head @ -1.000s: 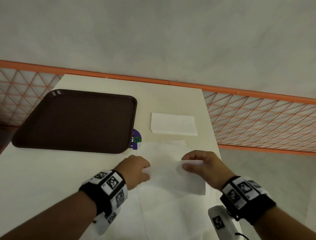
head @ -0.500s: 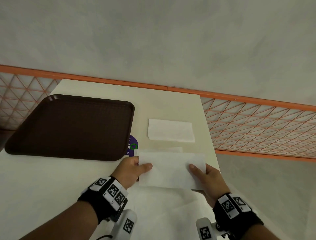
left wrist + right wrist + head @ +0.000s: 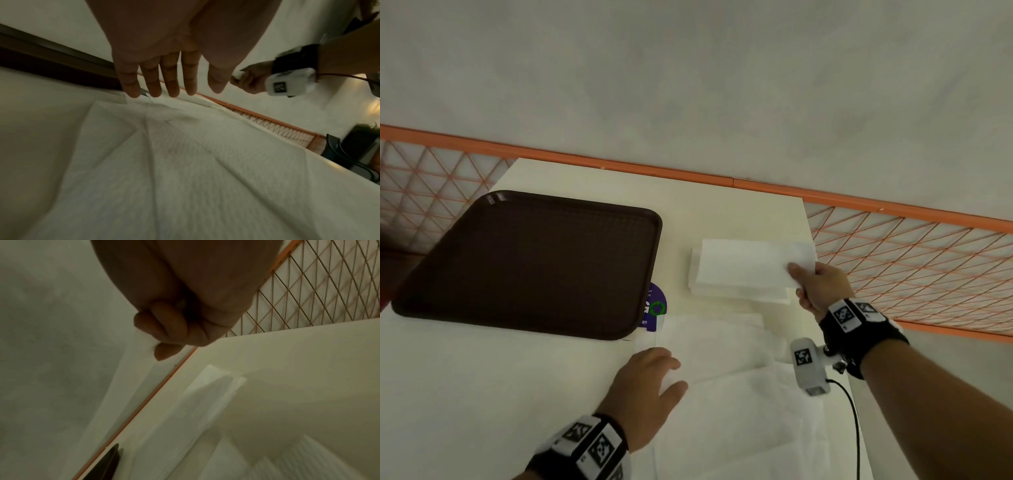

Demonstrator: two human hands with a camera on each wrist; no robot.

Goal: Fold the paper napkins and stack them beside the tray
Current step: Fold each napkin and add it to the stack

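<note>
Cream worktop (image 3: 551, 377), brown tray (image 3: 534, 260) at left. Right hand (image 3: 818, 284) pinches a folded napkin (image 3: 743, 267) over the stack (image 3: 739, 294) beside the tray. Left hand (image 3: 647, 387), fingers (image 3: 152, 78) straight, rests on unfolded napkins (image 3: 722, 346).

The right hand (image 3: 174, 324) has its fingers curled in, its fingertips (image 3: 164, 352) pinching a thin, blurred white napkin (image 3: 131, 386), with a pale folded stack (image 3: 209, 395) on the table (image 3: 308, 369) below the grip.
</note>
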